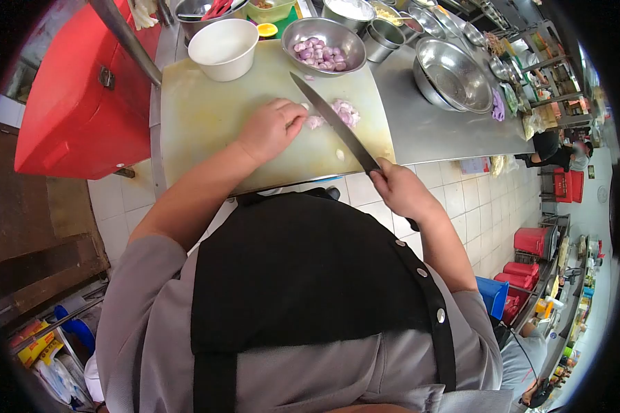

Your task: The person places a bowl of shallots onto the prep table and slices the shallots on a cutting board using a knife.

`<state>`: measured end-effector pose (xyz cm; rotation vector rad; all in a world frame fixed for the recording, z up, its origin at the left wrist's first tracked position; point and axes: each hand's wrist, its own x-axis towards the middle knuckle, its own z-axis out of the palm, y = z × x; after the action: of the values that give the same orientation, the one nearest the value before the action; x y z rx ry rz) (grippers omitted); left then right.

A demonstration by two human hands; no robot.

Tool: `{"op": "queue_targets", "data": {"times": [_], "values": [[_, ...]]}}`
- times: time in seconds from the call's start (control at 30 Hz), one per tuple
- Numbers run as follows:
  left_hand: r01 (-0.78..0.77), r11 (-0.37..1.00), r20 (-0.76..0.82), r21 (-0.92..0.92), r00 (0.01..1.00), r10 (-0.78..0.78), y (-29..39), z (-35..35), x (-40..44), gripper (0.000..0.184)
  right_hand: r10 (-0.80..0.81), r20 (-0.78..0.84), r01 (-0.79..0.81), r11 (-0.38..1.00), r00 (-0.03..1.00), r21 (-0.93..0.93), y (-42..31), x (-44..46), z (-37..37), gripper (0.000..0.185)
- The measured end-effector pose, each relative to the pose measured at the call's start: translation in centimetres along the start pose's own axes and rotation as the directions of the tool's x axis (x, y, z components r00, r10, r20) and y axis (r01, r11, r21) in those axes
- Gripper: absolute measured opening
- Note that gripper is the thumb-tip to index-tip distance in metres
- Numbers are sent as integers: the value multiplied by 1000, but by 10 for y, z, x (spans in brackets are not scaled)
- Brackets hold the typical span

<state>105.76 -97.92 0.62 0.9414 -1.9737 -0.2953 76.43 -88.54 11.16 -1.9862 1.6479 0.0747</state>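
Observation:
My right hand (401, 187) grips the handle of a long kitchen knife (339, 126), its blade slanting up and left over the cutting board (207, 131). Left of the blade, my left hand (274, 129) rests on the board with its fingers curled together. Pale shallot pieces (315, 122) lie at its fingertips; whatever the fingers hold is hidden. To the right of the blade is a small heap of cut shallots (346, 113), with a single pale piece (340, 155) lower down. Peeled purple shallots (319, 54) fill part of a steel bowl (355, 45) at the board's far edge.
A white bowl (223, 49) stands at the board's far left. Nested steel bowls (455, 74) sit on the steel counter (420, 131) to the right. A red cooler box (93, 89) is close on the left. Another person (565, 155) is at far right.

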Motion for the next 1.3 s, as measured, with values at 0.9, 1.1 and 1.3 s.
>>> {"op": "queue_targets", "data": {"times": [0.9,1.1,1.3], "values": [[-164,575,449,802,799,-399,-32,5,191,25,-114,-77,110,992,990,-54,51,17,-4,23],[-163,586,485,794,750,-449,-47,13,195,26,-113,-12,114,993,993,33,75,-8,-9,24],[-124,636,444,762,815,-372,-33,-8,195,26,0,-38,3,997,999,75,101,7,-17,24]]}}
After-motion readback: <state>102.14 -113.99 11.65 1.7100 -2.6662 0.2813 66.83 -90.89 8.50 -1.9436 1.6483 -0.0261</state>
